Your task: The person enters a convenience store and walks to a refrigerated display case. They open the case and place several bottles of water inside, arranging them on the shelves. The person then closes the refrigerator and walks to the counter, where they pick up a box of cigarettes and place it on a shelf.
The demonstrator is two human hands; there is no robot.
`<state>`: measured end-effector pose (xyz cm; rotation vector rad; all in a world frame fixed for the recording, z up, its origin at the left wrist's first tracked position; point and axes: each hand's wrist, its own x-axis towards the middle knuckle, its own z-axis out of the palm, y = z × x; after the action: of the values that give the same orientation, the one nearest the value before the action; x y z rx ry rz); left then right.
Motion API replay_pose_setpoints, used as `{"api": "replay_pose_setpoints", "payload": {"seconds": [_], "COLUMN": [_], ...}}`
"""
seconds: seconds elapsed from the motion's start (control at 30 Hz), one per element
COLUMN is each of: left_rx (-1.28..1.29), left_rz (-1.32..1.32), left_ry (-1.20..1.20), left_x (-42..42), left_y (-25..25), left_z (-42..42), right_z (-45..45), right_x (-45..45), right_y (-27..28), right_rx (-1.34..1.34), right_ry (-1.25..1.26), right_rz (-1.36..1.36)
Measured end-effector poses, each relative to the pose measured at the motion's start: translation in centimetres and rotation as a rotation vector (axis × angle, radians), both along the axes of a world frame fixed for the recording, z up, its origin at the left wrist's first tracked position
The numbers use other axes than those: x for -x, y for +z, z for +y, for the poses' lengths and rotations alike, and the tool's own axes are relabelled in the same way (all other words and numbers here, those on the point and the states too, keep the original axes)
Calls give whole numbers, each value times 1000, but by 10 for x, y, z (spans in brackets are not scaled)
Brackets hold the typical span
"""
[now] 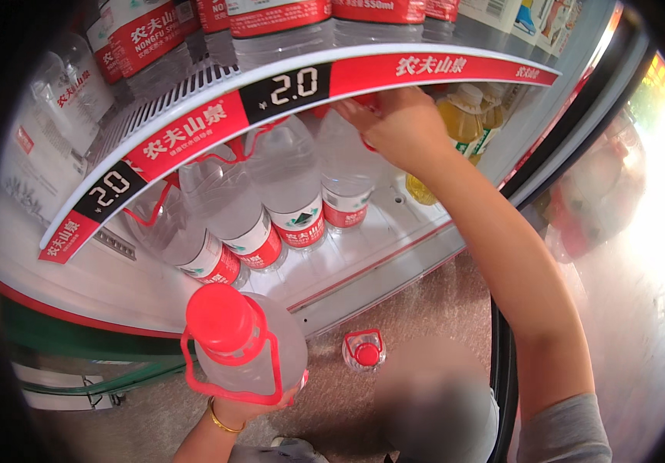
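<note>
My left hand [251,408], with a gold bangle at its wrist, holds a large clear water bottle [251,335] with a red cap and red carry handle, outside the cooler. My right hand [405,124] reaches in under the shelf's price rail [286,87], at the red top of a large water bottle [347,168] on the cooler's bottom. The rail and the hand itself hide part of its fingers, so its grip does not show fully. Several like bottles with red handles [292,191] stand to the left of that one.
Bottles of yellow liquid [462,116] stand at the right inside the cooler. Smaller water bottles [147,35] fill the shelf above. Another red-capped bottle [365,354] stands on the floor. The open door's dark frame [500,347] runs at the right. A blurred round shape is low in view.
</note>
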<state>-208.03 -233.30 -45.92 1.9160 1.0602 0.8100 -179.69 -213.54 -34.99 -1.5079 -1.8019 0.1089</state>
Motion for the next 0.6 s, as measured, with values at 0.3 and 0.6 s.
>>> {"api": "replay_pose_setpoints", "payload": {"seconds": [0.3,0.6], "left_rx": [-468,-405], "left_rz": [533,334], "left_ry": [-40,50], "left_x": [32,16], "left_y": [-26,-15], "left_z": [-9,5], "right_z": [-34,-196], "right_x": [11,40], "right_y": [-26,-149], "right_rx": [-530,1000], "right_ry": [61,491], "right_rz": [-59,-577]}}
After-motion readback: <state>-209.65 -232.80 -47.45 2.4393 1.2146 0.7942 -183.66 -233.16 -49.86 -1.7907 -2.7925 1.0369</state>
